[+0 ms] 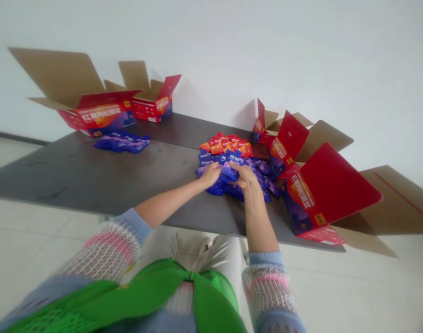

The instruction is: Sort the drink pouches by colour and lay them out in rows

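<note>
- The near right box [301,208] sits close to the near edge of the desk [93,171], its open flaps spreading past the edge in view; an elbow catching one could drag or tip it.
- The left hand [210,173] and right hand [244,175] are close together, thumbs on top, both gripping a few blue sachets [228,172] above the pile; the fingers beneath are hidden. The packs look slick, so a loose or uneven pinch could let one slide out.
- Under and around them the loose blue pile [216,188] lies heaped on the desk, and its right side reaches the boxes; a nudge could make it slump or push packs between them.
- Just beyond, orange-red sachets [228,144] border the blue ones, so a careless sweep could mix the two colours.
- Writing, near to far: the near right box bears white Chinese characters, apparently ending 枸杞原浆, over an orange and blue design.
- Held packs show two white characters, the first seemingly 纯; the orange-red ones carry white lettering too small to read.
- The large far left box [105,113] has a similar title and a clear "40" near its lower corner.
- The small far left box [152,109] has white print, illegible here.
</note>
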The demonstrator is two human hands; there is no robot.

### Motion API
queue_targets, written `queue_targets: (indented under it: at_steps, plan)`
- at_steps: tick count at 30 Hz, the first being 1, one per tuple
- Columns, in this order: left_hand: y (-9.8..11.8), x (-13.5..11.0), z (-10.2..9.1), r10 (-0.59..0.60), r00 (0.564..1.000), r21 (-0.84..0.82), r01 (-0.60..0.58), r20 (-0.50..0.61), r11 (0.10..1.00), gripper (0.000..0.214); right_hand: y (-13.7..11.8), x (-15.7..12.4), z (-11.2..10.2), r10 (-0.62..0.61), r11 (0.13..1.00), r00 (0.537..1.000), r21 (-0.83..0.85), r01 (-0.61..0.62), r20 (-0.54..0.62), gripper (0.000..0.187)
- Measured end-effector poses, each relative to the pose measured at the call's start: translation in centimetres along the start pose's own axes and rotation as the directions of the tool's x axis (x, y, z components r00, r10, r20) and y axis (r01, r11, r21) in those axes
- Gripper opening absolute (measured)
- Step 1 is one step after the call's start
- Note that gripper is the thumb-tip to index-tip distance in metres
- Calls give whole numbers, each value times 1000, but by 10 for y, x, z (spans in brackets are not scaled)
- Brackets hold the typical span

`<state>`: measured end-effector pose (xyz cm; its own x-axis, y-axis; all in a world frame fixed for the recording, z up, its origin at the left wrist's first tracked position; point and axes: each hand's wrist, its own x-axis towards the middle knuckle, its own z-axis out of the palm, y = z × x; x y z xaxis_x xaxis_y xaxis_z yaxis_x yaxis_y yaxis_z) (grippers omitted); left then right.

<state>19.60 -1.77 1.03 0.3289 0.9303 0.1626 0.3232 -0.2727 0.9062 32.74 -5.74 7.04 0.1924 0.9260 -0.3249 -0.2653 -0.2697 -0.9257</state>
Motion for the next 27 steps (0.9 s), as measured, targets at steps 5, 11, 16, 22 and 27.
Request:
queue_targets:
  at_steps: [5,11,16,22,27]
  plan:
    - [7,-9,-14,40,999,183,-41,7,982,34,5,-1,-3,-26,1000,994,15,25,101,24]
    - [-6,-2,-50,-99,960,391,199,-262,898,35,17,-1,-2,-51,988,999,144,52,-8,25]
    - [-23,3,-58,-338,891,606,454,-303,653,83,20,-2,-2,-40,979,999,198,42,-14,25]
    - [-30,-2,-53,-331,926,625,368,-180,688,56,23,-4,2,-1,957,1000,290,10,-31,25]
    - [-30,-7,-51,-201,894,531,405,-400,744,40,30,-2,4,-22,941,1000,337,26,-17,27]
